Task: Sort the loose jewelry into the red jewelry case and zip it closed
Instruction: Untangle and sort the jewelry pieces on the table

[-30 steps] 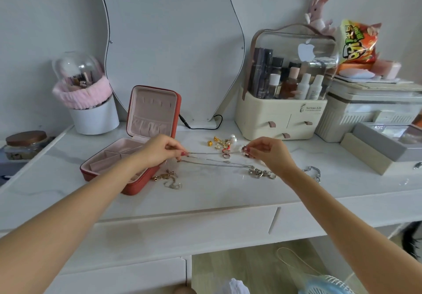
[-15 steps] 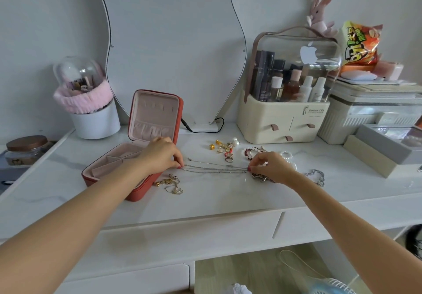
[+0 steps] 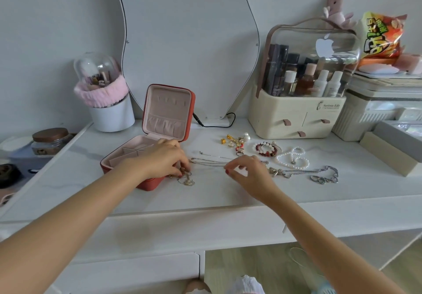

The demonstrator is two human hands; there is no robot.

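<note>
White vanity top: red jewelry case open, pink lining. Left hand pinches gold chain; right hand loosely curled, holds nothing.

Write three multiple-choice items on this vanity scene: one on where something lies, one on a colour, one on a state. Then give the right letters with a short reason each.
1. Where does the pearl strand lie?
A. inside the jewelry case
B. on the tabletop, right of the red bead bracelet
C. on top of the cosmetics organizer

2. What colour is the lining of the jewelry case?
A. pale pink
B. black
C. green

3. What state is the jewelry case in?
A. zipped shut
B. open, lid standing up
C. lying upside down

Answers:
1 B: the pearls rest on the white tabletop just right of the red bead bracelet.
2 A: the lid and the compartments show pale pink fabric.
3 B: the lid stands upright behind the tray, while the left hand touches the gold chain beside the case.
</note>
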